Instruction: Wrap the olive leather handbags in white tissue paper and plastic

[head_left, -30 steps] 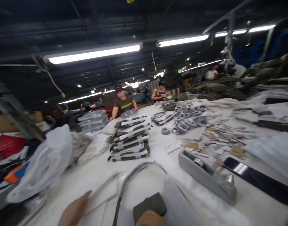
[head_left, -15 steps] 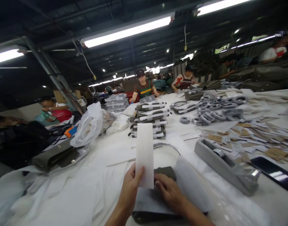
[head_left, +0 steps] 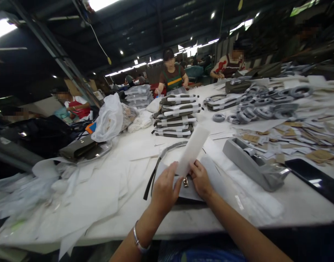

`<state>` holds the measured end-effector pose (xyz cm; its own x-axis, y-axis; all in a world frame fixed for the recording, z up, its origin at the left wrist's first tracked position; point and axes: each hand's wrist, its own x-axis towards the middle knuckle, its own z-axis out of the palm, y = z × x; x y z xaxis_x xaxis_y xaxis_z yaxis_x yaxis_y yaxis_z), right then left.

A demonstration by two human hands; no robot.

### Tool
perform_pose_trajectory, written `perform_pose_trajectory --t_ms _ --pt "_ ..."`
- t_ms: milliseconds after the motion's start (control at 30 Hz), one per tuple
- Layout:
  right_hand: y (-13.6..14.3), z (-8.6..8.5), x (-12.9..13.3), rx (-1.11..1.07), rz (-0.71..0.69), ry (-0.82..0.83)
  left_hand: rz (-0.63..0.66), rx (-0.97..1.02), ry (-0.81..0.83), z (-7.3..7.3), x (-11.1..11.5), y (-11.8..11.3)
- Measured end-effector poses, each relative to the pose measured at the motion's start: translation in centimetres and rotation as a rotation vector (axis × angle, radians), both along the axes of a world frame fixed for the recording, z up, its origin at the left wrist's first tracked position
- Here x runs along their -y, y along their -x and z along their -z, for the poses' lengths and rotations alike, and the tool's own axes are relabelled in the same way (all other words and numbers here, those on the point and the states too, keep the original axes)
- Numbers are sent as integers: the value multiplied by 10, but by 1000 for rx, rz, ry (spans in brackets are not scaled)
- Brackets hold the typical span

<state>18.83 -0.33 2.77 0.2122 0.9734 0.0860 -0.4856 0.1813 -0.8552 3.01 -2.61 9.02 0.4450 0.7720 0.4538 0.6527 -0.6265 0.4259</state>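
A white rectangular strip (head_left: 193,150), paper or thin foam, leans up and to the right between my hands. My left hand (head_left: 164,189) has its fingers and thumb closed at the strip's lower left end. At its lower right edge my right hand (head_left: 201,180) pinches with thumb and fingers. Just below them a small metal clasp (head_left: 186,182) shows on a bag lying flat, mostly covered by a pale sheet (head_left: 214,178) and my hands. The bag's strap (head_left: 167,148) loops out behind and to the left, partly wrapped in grey.
Wrapped bags stand stacked (head_left: 176,115) beyond my hands. To the right are a grey tape dispenser (head_left: 251,165), a phone (head_left: 317,180), scattered tags and grey rolls (head_left: 254,109). White sheets (head_left: 96,196) and a plastic bag (head_left: 108,118) lie left. Co-workers (head_left: 172,74) sit across the table.
The strip has gone from upright in my left hand to tilted right, with my right hand now on it too. The clasp and strap have come into view. The camera has tipped downward.
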Motion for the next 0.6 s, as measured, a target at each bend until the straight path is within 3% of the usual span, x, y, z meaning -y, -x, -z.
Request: perform_pose_trajectory --t_ms 67,133,267,400,467,600 --pt "-1 2 -2 -48 36 10 148 -227 -137 7 8 3" --pt "-2 4 -4 -74 79 24 230 -404 -167 19 14 9" --pt "0 5 -7 -70 165 41 197 -511 -181 53 20 23" --pt "-8 -15 0 13 228 15 147 -442 -197 79 24 27" --pt "-18 -34 9 232 270 -30 139 -401 -184 83 25 27" --pt "-38 -64 32 1041 282 -307 148 -356 -153 80 23 28"
